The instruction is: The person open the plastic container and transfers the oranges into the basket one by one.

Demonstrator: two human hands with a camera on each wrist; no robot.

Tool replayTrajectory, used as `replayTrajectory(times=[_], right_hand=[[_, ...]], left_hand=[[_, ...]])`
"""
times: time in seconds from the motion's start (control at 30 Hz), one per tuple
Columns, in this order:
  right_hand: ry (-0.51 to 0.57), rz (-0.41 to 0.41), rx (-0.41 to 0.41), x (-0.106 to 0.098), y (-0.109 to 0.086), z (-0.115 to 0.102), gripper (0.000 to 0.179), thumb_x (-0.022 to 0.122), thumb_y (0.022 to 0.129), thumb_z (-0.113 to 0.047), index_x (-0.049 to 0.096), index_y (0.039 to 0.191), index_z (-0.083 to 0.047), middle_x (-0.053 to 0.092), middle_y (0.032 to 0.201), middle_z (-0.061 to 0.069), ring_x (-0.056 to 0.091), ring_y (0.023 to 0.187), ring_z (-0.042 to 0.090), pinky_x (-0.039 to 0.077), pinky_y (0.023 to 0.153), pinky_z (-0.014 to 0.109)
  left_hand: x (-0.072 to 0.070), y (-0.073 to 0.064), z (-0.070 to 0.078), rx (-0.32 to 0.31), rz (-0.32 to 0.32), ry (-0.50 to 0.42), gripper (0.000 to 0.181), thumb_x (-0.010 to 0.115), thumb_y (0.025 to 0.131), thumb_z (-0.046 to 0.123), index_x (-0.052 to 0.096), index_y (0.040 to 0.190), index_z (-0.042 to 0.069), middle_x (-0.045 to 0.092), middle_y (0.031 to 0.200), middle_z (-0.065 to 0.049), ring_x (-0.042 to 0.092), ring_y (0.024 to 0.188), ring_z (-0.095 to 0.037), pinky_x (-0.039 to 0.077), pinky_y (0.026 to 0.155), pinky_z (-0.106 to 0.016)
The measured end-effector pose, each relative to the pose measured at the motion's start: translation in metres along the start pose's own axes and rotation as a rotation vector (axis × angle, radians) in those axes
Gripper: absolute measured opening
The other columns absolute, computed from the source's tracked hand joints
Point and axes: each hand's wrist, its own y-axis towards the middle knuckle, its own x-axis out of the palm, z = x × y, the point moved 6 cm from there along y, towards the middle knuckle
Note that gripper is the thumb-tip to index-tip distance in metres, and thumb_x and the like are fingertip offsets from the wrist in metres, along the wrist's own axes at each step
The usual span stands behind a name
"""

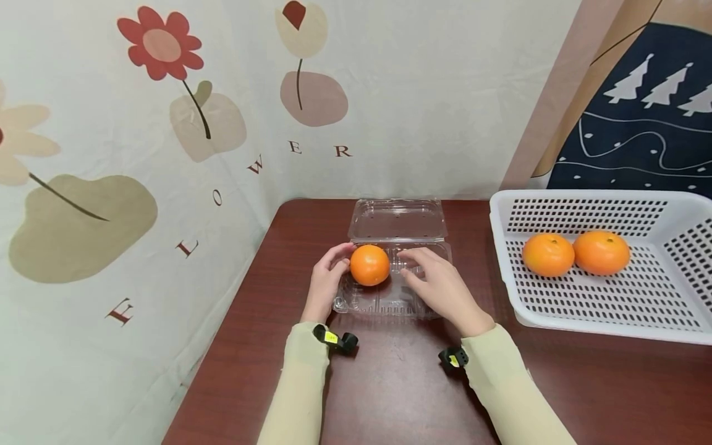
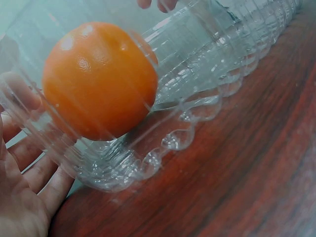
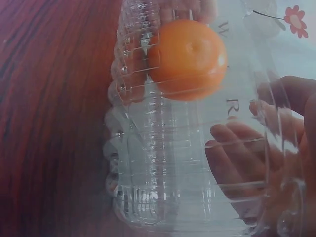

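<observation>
An orange (image 1: 369, 265) sits in the left part of a clear plastic clamshell box (image 1: 396, 300), whose lid (image 1: 397, 219) lies folded back toward the wall. Along the box's left side is my left hand (image 1: 328, 276), its thumb and index fingertip right by the orange. Through the clear wall in the left wrist view, the fingers of that hand (image 2: 29, 170) look extended and spread along the outside. My right hand (image 1: 439, 284) hovers over the box's right side with its fingers apart and nothing between them. The right wrist view shows these relaxed fingers (image 3: 237, 153) through the plastic.
To the right stands a white perforated basket (image 1: 503, 259) holding two more oranges (image 1: 573, 254). Under everything is a dark red-brown wooden table (image 1: 389, 383). A flower-printed cloth (image 1: 423, 123) hangs behind its back edge and along its left side.
</observation>
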Motion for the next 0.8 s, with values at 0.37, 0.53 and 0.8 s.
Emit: replayTrajectory(times=[0.37, 0.53, 0.8], right_hand=[[-0.007, 0.008, -0.014, 0.002, 0.003, -0.005, 0.033, 0.058, 0.085, -0.026, 0.057, 0.117, -0.020, 0.053, 0.116, -0.007, 0.056, 0.094, 0.014, 0.045, 0.080, 0.035], [-0.012, -0.006, -0.005, 0.006, 0.004, -0.004, 0.034, 0.058, 0.085, -0.028, 0.056, 0.118, -0.020, 0.052, 0.117, -0.007, 0.057, 0.094, 0.014, 0.045, 0.080, 0.035], [-0.017, -0.022, 0.005, 0.011, 0.006, -0.004, 0.034, 0.057, 0.085, -0.030, 0.056, 0.117, -0.020, 0.051, 0.117, -0.007, 0.056, 0.095, 0.016, 0.045, 0.080, 0.037]], left_hand=[[-0.001, 0.000, 0.000, -0.005, 0.000, 0.008, 0.031, 0.047, 0.090, 0.008, 0.054, 0.121, 0.007, 0.055, 0.121, -0.004, 0.049, 0.111, -0.014, 0.042, 0.090, -0.027], [-0.001, 0.000, 0.000, 0.000, 0.002, 0.018, 0.031, 0.047, 0.090, 0.008, 0.054, 0.121, 0.007, 0.054, 0.121, -0.004, 0.049, 0.111, -0.014, 0.042, 0.089, -0.026], [0.000, 0.001, -0.001, 0.000, 0.001, 0.006, 0.032, 0.047, 0.090, 0.006, 0.054, 0.121, 0.005, 0.055, 0.120, -0.005, 0.050, 0.111, -0.015, 0.043, 0.088, -0.026]])
